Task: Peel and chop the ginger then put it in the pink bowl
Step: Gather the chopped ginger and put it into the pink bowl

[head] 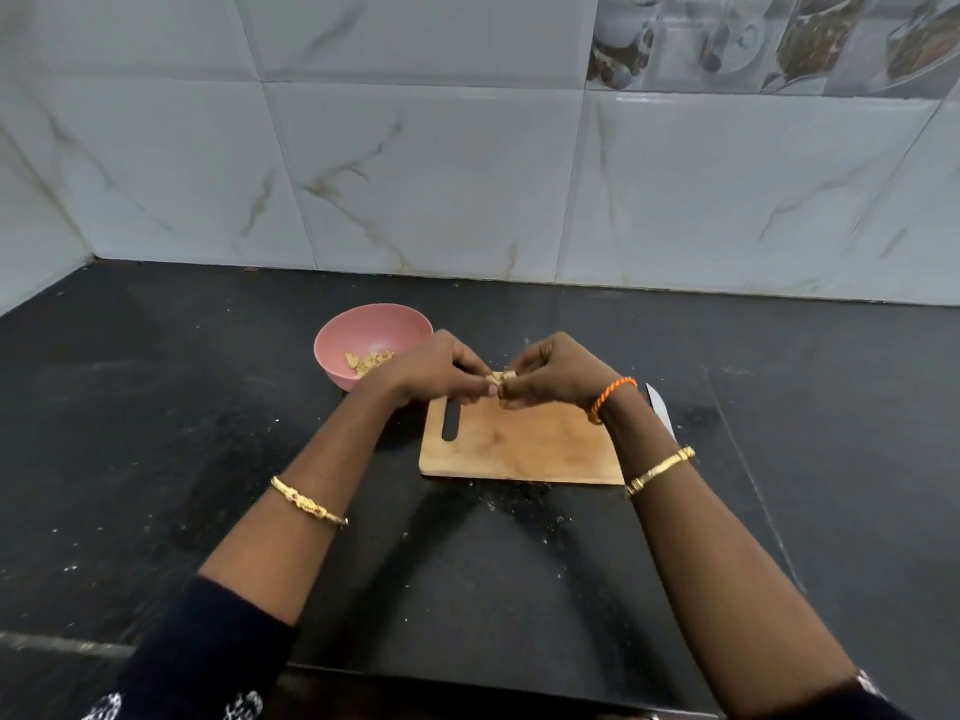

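Note:
Both hands meet over the far edge of the wooden chopping board (519,444). A small tan piece of ginger (506,377) sits between the fingertips. My left hand (436,371) pinches its left end, and my right hand (556,374) pinches its right end with curled fingers. The pink bowl (371,330) stands just left of the board, behind my left hand, with several pale ginger bits (366,362) in its bottom. A knife (660,407) lies right of the board, mostly hidden by my right wrist.
The board lies on a black stone counter (156,433) with a tiled wall (467,174) behind it. Peel crumbs (519,498) are scattered on the counter in front of the board's near edge. The counter's front edge runs below my forearms.

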